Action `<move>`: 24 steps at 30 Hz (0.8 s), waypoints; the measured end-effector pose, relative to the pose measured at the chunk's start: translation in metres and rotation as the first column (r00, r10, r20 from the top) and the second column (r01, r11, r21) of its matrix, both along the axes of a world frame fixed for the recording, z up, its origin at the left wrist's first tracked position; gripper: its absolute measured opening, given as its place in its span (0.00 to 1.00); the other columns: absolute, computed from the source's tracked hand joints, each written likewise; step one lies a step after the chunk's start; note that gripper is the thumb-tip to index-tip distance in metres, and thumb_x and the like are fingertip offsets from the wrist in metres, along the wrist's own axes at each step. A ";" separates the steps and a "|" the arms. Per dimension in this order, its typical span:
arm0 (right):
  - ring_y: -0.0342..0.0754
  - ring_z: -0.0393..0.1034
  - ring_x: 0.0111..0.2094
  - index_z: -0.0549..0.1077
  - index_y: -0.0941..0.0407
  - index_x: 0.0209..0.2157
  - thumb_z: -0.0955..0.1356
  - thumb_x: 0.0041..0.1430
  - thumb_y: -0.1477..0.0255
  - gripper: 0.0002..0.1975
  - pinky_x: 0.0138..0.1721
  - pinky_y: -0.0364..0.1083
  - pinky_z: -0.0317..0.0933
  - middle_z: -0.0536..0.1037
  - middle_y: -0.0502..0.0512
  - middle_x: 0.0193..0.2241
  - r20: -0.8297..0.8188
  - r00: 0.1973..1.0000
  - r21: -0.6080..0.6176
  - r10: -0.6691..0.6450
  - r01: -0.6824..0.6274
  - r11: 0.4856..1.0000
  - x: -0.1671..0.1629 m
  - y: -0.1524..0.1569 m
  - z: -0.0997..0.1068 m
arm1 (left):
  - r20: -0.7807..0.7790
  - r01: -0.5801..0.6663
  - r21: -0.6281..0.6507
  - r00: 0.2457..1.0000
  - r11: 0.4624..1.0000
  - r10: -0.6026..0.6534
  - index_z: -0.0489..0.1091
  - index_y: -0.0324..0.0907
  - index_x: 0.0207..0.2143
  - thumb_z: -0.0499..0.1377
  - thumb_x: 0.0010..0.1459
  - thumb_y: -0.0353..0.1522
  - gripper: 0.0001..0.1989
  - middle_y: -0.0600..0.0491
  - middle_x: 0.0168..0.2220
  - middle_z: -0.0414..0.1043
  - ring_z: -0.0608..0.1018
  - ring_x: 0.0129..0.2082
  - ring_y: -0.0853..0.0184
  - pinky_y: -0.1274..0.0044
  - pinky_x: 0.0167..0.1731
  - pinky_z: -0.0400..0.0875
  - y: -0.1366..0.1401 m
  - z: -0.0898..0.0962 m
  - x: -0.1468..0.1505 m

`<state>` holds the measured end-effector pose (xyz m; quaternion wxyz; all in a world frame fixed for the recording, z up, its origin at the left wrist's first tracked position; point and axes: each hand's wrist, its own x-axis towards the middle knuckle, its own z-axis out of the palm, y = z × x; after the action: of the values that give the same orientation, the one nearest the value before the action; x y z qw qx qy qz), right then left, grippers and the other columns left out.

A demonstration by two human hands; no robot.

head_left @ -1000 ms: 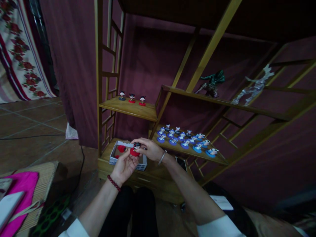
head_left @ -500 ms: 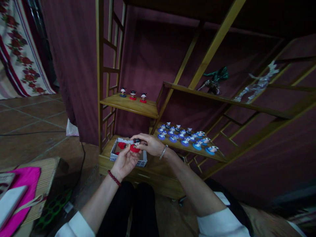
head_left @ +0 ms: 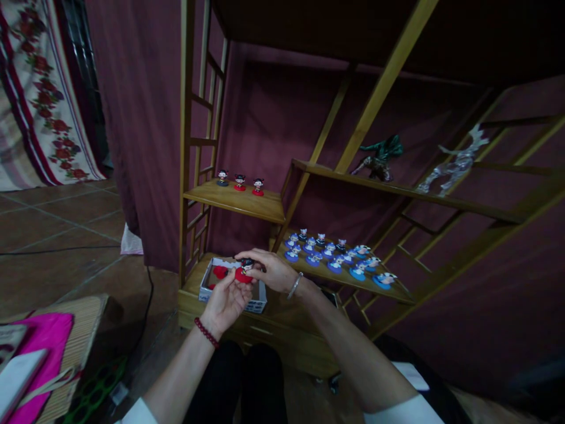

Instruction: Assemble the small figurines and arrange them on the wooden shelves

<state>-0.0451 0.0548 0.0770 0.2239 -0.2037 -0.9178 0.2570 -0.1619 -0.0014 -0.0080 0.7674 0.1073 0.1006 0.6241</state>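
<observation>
Both my hands grip one small black-haired figurine (head_left: 245, 270) on a round red base. My left hand (head_left: 228, 301), a red bead bracelet on its wrist, pinches the base from below. From the right, my right hand (head_left: 274, 271) closes its fingers on the figurine's head and side. Just beneath them sits an open white cardboard box (head_left: 257, 305) with red pieces (head_left: 220, 271) inside, partly covered by my hands. Three similar figurines (head_left: 239, 182) stand in a row on the small upper left shelf (head_left: 247, 205).
On the lower right shelf (head_left: 397, 291) stand several blue-based figurines (head_left: 334, 263). Above it are a dark green statuette (head_left: 382, 156) and a clear, glassy animal figure (head_left: 457, 162). A bamboo-topped table (head_left: 83, 318) with pink cloth (head_left: 48, 341) is at left. A black cable (head_left: 149, 300) crosses the floor.
The view has tilted slightly, so the shelves appear a little lower. Both hands stay on the figurine, which has turned or tilted slightly between them.
</observation>
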 end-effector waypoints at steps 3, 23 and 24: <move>0.38 0.65 0.26 0.61 0.53 0.50 0.63 0.49 0.77 0.24 0.28 0.40 0.63 0.69 0.54 0.41 -0.043 0.999 -0.092 0.001 -0.005 0.996 0.000 0.001 0.006 | -0.023 -0.004 0.020 1.000 1.000 0.004 0.68 0.31 0.33 0.49 0.57 0.31 0.12 0.45 0.26 0.70 0.71 0.22 0.73 0.83 0.23 0.67 0.001 0.011 -0.003; 0.44 0.66 0.39 0.63 0.56 0.47 0.67 0.46 0.74 0.23 0.44 0.47 0.59 0.71 0.53 0.37 -0.251 0.962 -0.248 -0.108 0.044 0.968 -0.012 0.007 0.020 | -0.066 -0.048 0.040 0.997 0.998 0.051 0.67 0.30 0.31 0.49 0.57 0.30 0.11 0.46 0.24 0.69 0.71 0.21 0.73 0.82 0.21 0.67 0.010 0.051 -0.019; 0.44 0.66 0.38 0.65 0.56 0.45 0.67 0.46 0.74 0.21 0.44 0.46 0.59 0.71 0.52 0.36 -0.255 0.960 -0.247 -0.114 0.049 0.968 -0.013 0.007 0.021 | -0.069 -0.053 0.035 0.996 0.998 0.055 0.68 0.30 0.31 0.49 0.57 0.30 0.12 0.46 0.24 0.69 0.71 0.21 0.73 0.82 0.21 0.67 0.010 0.051 -0.019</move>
<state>-0.0577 0.0619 0.0978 0.3302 -0.2305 -0.8323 0.3808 -0.1810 0.0088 0.0430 0.7444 0.1393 0.1199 0.6420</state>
